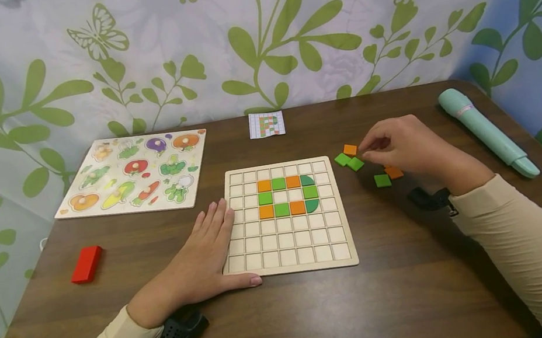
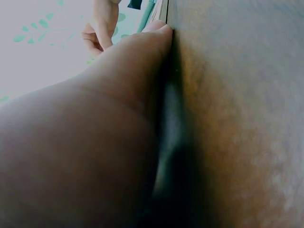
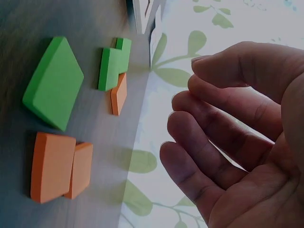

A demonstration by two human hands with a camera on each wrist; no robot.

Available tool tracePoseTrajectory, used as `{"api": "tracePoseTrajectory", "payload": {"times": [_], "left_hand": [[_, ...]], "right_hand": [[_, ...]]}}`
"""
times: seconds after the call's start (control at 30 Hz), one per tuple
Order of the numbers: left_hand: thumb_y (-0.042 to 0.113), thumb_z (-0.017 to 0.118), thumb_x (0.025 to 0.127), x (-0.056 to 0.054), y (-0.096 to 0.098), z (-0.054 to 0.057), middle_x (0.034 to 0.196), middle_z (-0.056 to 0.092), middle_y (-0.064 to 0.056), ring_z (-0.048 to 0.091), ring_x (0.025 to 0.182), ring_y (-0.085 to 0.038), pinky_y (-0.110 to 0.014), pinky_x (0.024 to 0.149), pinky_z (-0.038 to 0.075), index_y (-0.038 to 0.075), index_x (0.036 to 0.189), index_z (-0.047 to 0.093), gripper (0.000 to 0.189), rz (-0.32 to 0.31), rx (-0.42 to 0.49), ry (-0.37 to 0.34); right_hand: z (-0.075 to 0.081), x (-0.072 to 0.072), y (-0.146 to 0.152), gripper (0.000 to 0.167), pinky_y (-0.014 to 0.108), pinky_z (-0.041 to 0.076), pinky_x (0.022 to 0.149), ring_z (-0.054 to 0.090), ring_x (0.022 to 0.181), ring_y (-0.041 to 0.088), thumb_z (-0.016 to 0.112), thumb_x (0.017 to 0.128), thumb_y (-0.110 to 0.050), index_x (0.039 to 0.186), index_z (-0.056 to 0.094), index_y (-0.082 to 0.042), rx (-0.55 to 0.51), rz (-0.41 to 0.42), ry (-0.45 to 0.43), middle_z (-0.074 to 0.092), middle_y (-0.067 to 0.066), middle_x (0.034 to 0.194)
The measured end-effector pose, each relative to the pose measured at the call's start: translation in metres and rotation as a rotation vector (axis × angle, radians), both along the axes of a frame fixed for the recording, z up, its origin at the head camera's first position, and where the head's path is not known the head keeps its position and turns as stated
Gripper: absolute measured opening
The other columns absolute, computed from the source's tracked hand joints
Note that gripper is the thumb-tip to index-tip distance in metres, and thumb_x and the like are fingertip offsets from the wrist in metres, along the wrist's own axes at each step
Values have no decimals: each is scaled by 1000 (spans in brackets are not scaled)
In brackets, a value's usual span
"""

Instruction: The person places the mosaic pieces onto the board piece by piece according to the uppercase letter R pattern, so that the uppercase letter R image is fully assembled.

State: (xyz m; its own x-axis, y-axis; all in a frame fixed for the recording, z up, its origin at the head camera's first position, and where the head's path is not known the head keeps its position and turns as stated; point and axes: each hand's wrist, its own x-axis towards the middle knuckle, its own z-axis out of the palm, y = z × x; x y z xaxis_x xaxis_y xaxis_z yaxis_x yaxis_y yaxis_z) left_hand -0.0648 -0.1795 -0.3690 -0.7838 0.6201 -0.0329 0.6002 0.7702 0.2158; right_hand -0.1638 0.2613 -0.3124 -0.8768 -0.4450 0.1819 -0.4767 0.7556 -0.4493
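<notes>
A wooden grid board lies mid-table. Orange and green square tiles plus two dark green rounded pieces form a ring on it. My left hand rests along the board's left side, fingers extended, thumb by its near corner. Right of the board, my right hand hovers above loose tiles, its fingers loosely bent with nothing visible between them. Beneath it in the right wrist view are a green tile and two orange tiles; two more green tiles and an orange tile lie farther off.
A vegetable puzzle board lies at the back left, with a red block nearer me. A small printed pattern card is at the back edge. On the right lies a mint-green cylindrical case. A leaf-print cloth hangs behind the table.
</notes>
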Motion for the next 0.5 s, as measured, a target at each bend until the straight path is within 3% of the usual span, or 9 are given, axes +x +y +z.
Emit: {"api": "tracePoseTrajectory", "payload": {"times": [0.5], "left_hand": [[92, 52, 83, -1, 1, 0, 172, 0, -25, 2, 158, -39, -55, 124, 6, -7, 165, 12, 134, -1, -3, -1]], "right_hand": [[-6, -1, 17, 17, 48, 59, 77, 68, 87, 25, 81, 92, -7, 108, 80, 1, 68, -60, -51, 75, 11, 102]]}}
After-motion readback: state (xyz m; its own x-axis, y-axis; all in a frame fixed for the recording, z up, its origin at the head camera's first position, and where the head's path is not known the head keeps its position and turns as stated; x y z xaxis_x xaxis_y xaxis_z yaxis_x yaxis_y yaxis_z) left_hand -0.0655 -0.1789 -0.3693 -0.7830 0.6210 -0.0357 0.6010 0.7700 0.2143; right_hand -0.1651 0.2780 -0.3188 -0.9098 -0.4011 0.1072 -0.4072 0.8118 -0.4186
